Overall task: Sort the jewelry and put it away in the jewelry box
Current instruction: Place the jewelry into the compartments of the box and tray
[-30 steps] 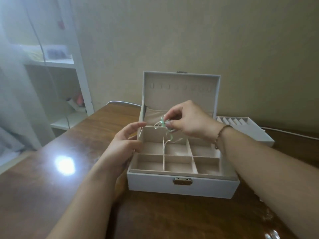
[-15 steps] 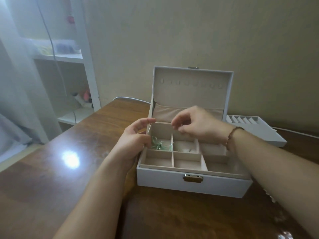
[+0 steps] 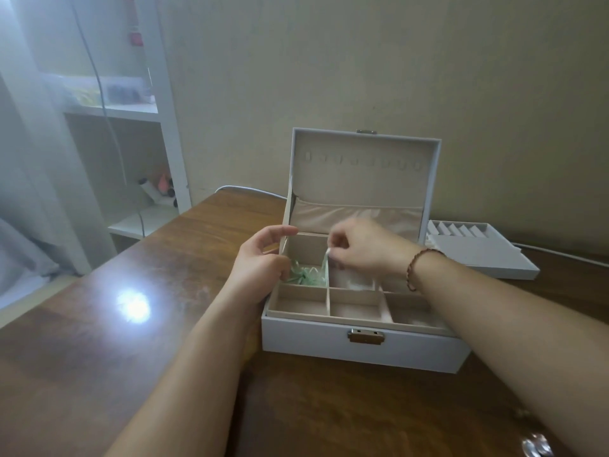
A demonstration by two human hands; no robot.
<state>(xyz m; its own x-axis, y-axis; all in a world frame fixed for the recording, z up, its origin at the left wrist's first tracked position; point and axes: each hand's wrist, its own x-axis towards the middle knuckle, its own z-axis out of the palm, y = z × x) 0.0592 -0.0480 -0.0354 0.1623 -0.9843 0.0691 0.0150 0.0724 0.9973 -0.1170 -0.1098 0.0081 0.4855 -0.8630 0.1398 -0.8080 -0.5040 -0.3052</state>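
A wooden bench point(image 3: 99, 341) is carrying everything, its polished top throwing back a bright glare at the left. On it the white jewelry box point(image 3: 362, 349) is sitting with its lid point(image 3: 365, 166) standing upright against the wall, which is leaving the beige compartments exposed for sorting. Behind the box at the right, a removable tray point(image 3: 487, 258) with ring slots is lying on the bench, apparently lifted out to give access to the lower level. The left hand point(image 3: 260, 268) is resting against the box's left wall with fingers curved around the corner, seemingly steadying it so it is not sliding; it is gripping no jewelry. The right hand point(image 3: 359, 249), wearing a braided bracelet point(image 3: 417, 268) at the wrist, is hovering over the back row with fingertips pinched together on a pale strand. That strand is trailing down to the green necklace point(image 3: 304, 275), which is lying bunched in the back-left compartment. The pinch looks like it is guiding the loose end in over the divider, though motion blur is making the exact contact uncertain.
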